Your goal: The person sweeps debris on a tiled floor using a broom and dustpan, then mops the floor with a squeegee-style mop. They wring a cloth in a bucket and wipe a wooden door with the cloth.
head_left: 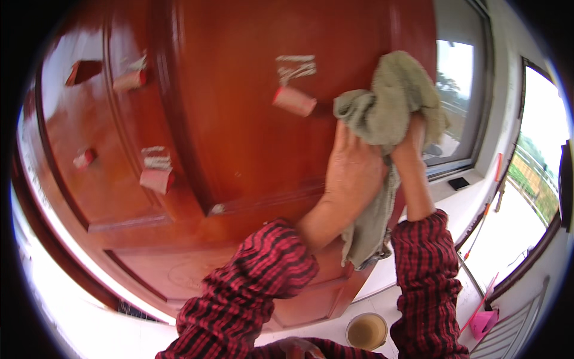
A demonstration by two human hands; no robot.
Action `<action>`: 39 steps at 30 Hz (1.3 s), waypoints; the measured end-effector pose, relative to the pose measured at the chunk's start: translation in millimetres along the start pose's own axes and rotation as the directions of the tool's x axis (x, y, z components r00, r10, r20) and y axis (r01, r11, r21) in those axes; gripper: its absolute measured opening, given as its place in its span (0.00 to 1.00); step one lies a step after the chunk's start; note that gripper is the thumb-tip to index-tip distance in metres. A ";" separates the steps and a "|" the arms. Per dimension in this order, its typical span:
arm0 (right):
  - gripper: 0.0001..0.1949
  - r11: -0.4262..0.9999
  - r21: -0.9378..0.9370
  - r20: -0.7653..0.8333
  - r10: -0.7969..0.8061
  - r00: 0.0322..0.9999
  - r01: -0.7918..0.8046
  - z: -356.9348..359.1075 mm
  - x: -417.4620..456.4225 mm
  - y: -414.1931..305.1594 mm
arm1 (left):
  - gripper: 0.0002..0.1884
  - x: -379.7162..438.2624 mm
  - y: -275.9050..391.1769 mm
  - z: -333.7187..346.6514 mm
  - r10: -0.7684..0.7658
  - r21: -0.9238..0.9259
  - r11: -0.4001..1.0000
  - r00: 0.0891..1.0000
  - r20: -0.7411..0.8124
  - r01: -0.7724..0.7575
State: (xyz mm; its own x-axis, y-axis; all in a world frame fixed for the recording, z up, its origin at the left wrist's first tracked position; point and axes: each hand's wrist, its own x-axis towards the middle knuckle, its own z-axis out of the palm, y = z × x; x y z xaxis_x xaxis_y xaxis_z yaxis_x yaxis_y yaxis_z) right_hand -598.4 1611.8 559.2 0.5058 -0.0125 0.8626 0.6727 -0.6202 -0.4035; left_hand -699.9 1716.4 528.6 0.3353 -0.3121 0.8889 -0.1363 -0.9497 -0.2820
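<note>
A grey-green cloth (394,98) is bunched against the right part of a reddish-brown panelled door (233,134), with a long end hanging below. My left hand (354,166) presses on the cloth's lower left side, its fingertips partly under the folds. Just to the right, my right hand (415,139) grips the cloth, its fingers mostly hidden by it. Left of the cloth, a curled pink paper strip (294,101) hangs from the door below whitish residue. Other partly peeled pink strips (157,178) cling farther left.
A bucket of murky liquid (366,331) stands on the tiled floor below. At right are a window (457,89), a dark flat object (458,183) on its sill, a long-handled pole (486,208), a pink dustpan (484,323) and a white slatted rack (515,327).
</note>
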 end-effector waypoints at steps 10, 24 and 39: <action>0.28 0.889 -0.201 -0.017 -0.424 0.906 0.412 76.2 -194.4 -43.0 | 0.23 -151.2 -42.8 -55.5 -0.016 0.034 0.999 0.933 0.360 0.003; 0.25 0.633 -0.149 0.279 -0.711 0.646 0.760 116.8 -230.3 -142.4 | 0.27 -255.1 -100.0 -121.5 -0.537 -0.126 0.811 0.812 0.229 0.571; 0.26 0.733 0.106 0.314 -0.666 0.677 0.672 107.8 -224.6 -125.6 | 0.24 -257.6 -66.6 -76.9 -0.528 -0.332 0.774 0.839 0.130 0.538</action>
State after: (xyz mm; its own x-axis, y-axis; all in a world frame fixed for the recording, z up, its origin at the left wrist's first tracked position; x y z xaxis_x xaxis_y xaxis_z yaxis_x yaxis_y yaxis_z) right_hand -738.3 1777.1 383.2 0.0639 0.6505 0.7568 0.8903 -0.3798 0.2513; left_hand -848.9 1862.1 346.2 0.4743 0.2359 0.8482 -0.2348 -0.8946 0.3801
